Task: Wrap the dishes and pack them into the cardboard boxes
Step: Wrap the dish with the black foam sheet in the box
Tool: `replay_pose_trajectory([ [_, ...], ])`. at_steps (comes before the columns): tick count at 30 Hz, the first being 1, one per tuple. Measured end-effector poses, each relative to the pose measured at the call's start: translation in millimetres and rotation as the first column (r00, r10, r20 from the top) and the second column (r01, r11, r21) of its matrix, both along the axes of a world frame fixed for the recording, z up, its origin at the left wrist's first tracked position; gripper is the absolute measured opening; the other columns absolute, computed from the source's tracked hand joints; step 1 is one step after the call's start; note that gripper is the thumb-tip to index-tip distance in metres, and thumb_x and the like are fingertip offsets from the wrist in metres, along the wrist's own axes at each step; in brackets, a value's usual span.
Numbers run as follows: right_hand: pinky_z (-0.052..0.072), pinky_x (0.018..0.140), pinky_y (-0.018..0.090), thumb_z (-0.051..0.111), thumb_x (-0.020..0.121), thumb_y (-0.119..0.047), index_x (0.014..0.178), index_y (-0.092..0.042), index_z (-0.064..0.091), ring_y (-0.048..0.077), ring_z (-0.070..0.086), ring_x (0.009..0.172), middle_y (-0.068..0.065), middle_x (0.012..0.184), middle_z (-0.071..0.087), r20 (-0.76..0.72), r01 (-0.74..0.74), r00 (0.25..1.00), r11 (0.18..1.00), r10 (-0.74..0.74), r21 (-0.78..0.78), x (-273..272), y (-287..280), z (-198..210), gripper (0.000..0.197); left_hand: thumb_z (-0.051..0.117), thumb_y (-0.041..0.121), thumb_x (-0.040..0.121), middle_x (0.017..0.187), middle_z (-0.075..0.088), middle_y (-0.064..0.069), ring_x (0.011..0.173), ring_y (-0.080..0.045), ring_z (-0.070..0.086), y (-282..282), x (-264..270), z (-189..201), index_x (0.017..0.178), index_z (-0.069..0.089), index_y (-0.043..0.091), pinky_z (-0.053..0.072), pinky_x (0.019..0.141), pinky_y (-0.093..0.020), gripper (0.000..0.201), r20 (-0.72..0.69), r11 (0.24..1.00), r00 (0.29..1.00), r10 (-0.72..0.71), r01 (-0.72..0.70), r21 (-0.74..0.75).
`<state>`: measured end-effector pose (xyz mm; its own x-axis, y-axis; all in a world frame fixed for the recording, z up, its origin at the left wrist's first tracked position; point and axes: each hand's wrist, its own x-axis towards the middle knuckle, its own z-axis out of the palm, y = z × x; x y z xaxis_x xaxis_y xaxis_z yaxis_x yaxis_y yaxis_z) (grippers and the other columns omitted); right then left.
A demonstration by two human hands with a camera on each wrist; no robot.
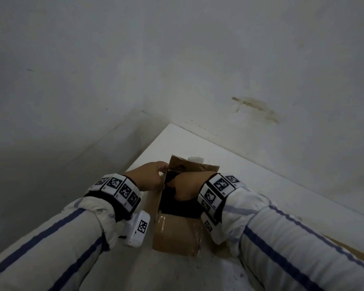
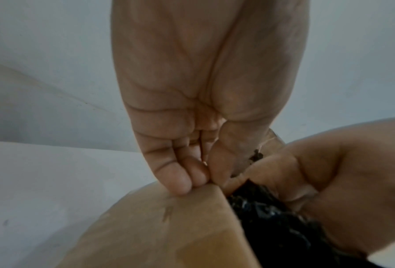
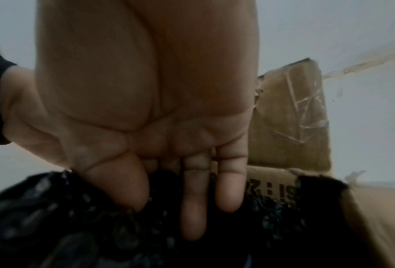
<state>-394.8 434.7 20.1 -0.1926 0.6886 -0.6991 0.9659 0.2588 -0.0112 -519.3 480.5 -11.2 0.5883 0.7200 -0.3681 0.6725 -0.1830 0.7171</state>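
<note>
An open cardboard box (image 1: 177, 234) stands on the white table (image 1: 250, 175) near the room's corner. Inside it lies a dish bundle in black wrap (image 1: 172, 204). My left hand (image 1: 149, 177) pinches the edge of the box's left flap (image 2: 180, 226) between thumb and fingers (image 2: 180, 181). My right hand (image 1: 187, 187) reaches into the box and grips the black wrap (image 3: 77, 226), thumb on one side and fingers (image 3: 192, 208) dug in on the other. The far flap (image 3: 290, 117) stands upright with old tape on it. The dish itself is hidden by the wrap.
White walls (image 1: 177, 59) close in behind and to the left of the table. Its left edge (image 1: 147, 148) runs just beside the box. Another piece of flat cardboard (image 1: 355, 255) shows under my right sleeve at the lower right.
</note>
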Motion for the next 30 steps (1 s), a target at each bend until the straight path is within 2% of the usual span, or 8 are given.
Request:
replay_pose_trajectory([
  [2, 0.040, 0.099, 0.038, 0.052, 0.093, -0.014, 0.136, -0.008, 0.047, 0.033, 0.048, 0.124, 0.017, 0.135, 0.050, -0.030, 0.048, 0.998, 0.999, -0.048, 0.009, -2, 5, 0, 0.043, 0.053, -0.012, 0.076, 0.112, 0.047, 0.006, 0.107, -0.014, 0.047, -1, -1, 0, 0.129, 0.051, 0.016, 0.039, 0.080, -0.023, 0.060, 0.005, 1.000, 1.000, -0.003, 0.003, 0.006],
  [8, 0.044, 0.096, 0.040, 0.054, 0.092, -0.015, 0.133, -0.007, 0.050, 0.034, 0.052, 0.120, 0.017, 0.131, 0.054, 0.007, 0.019, 1.000, 1.000, -0.019, 0.018, -3, 3, -9, 0.042, 0.053, -0.012, 0.076, 0.118, 0.052, 0.002, 0.103, -0.015, 0.050, -1, -1, -2, 0.128, 0.052, 0.016, 0.040, 0.075, -0.023, 0.058, 0.030, 1.000, 1.000, 0.003, -0.003, -0.010],
  [14, 0.043, 0.093, 0.038, 0.050, 0.092, -0.011, 0.127, -0.006, 0.055, 0.034, 0.053, 0.117, 0.017, 0.127, 0.056, -0.088, 0.054, 0.995, 0.986, -0.041, 0.160, 6, 1, 7, 0.035, 0.051, 0.004, 0.089, 0.129, 0.055, -0.007, 0.114, -0.021, 0.053, -4, 6, -3, 0.128, 0.052, 0.011, 0.039, 0.082, -0.023, 0.040, 0.024, 0.996, 1.000, -0.010, 0.008, 0.092],
  [18, 0.046, 0.093, 0.039, 0.053, 0.092, -0.014, 0.125, -0.007, 0.056, 0.033, 0.055, 0.116, 0.016, 0.126, 0.058, -0.014, 0.073, 0.997, 0.994, -0.073, 0.078, 0, 1, -4, 0.035, 0.052, -0.001, 0.085, 0.128, 0.055, -0.007, 0.119, -0.022, 0.050, -1, 6, -5, 0.129, 0.052, 0.011, 0.037, 0.088, -0.022, 0.045, 0.010, 0.996, 1.000, -0.018, 0.017, 0.083],
  [23, 0.046, 0.091, 0.037, 0.055, 0.092, -0.015, 0.124, -0.006, 0.057, 0.032, 0.056, 0.117, 0.016, 0.126, 0.058, 0.029, 0.089, 0.995, 0.994, -0.091, 0.070, -6, 6, -7, 0.034, 0.051, 0.004, 0.089, 0.132, 0.054, -0.008, 0.121, -0.023, 0.050, -1, 6, -7, 0.130, 0.051, 0.012, 0.038, 0.093, -0.024, 0.042, -0.013, 0.995, 1.000, -0.024, 0.025, 0.101],
  [26, 0.038, 0.100, 0.031, 0.047, 0.094, -0.010, 0.134, -0.007, 0.049, 0.027, 0.049, 0.123, 0.012, 0.136, 0.051, -0.006, 0.015, 1.000, 0.998, -0.015, 0.065, 1, 2, -3, 0.041, 0.054, 0.005, 0.088, 0.129, 0.053, -0.005, 0.117, -0.022, 0.052, -5, 7, -5, 0.132, 0.047, 0.012, 0.037, 0.084, -0.021, 0.046, -0.011, 0.993, 1.000, -0.021, 0.023, 0.115],
  [28, 0.035, 0.102, 0.029, 0.046, 0.093, -0.010, 0.133, -0.013, 0.052, 0.023, 0.049, 0.123, 0.007, 0.136, 0.052, -0.130, 0.036, 0.991, 0.984, -0.014, 0.174, 13, -1, 9, 0.041, 0.056, 0.008, 0.089, 0.127, 0.049, -0.006, 0.105, -0.022, 0.053, -7, 8, -7, 0.134, 0.036, 0.013, 0.037, 0.078, -0.022, 0.050, 0.008, 0.993, 1.000, 0.016, -0.016, 0.119],
  [30, 0.039, 0.100, 0.029, 0.052, 0.090, -0.015, 0.123, -0.018, 0.061, 0.020, 0.052, 0.117, 0.003, 0.128, 0.057, -0.254, 0.099, 0.967, 0.958, -0.029, 0.270, 26, -4, 16, 0.034, 0.057, 0.010, 0.087, 0.116, 0.041, -0.008, 0.090, -0.022, 0.051, -10, 9, -8, 0.119, 0.037, 0.015, 0.037, 0.073, -0.026, 0.038, -0.004, 0.979, 0.998, 0.058, -0.056, 0.195],
])
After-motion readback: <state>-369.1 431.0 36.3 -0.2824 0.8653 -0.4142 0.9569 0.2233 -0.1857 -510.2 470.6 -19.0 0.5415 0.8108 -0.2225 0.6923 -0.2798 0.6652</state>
